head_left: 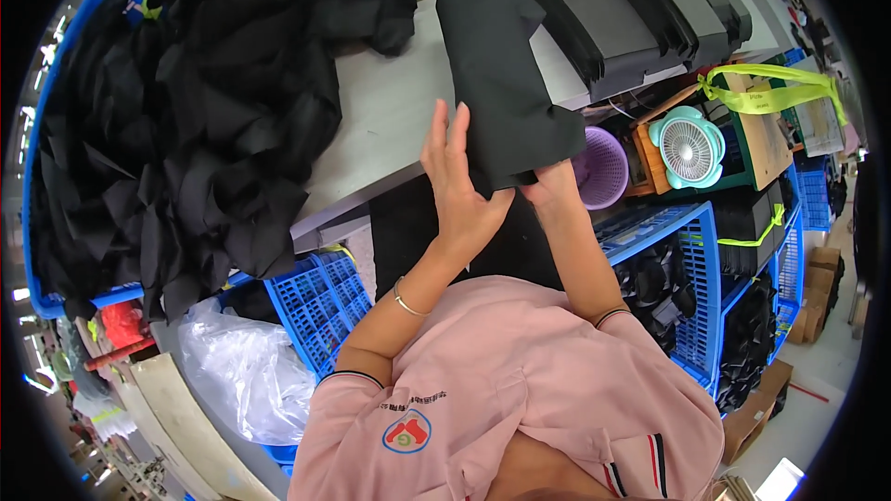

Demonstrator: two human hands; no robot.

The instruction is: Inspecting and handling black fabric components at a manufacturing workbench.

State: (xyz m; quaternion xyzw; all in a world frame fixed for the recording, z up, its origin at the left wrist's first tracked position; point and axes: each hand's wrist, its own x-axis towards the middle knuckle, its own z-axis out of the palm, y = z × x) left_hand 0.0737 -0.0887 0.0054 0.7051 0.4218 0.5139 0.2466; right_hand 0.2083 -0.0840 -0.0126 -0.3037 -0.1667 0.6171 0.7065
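Open grey tabletop strip (380, 121) between two obstacles: black cloth heap (190, 111), black fabric piece (497, 74)

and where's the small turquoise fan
In the head view, the turquoise fan is right of centre, just right of the purple basket and below the left end of the yellow-green strap.

left hand (464, 199), right hand (553, 187) holding black cloth (497, 83)

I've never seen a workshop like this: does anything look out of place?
Mostly the black cloth heap at left: it lies tangled and droops over the edge of its blue crate, unlike the orderly dark stacks at upper right.
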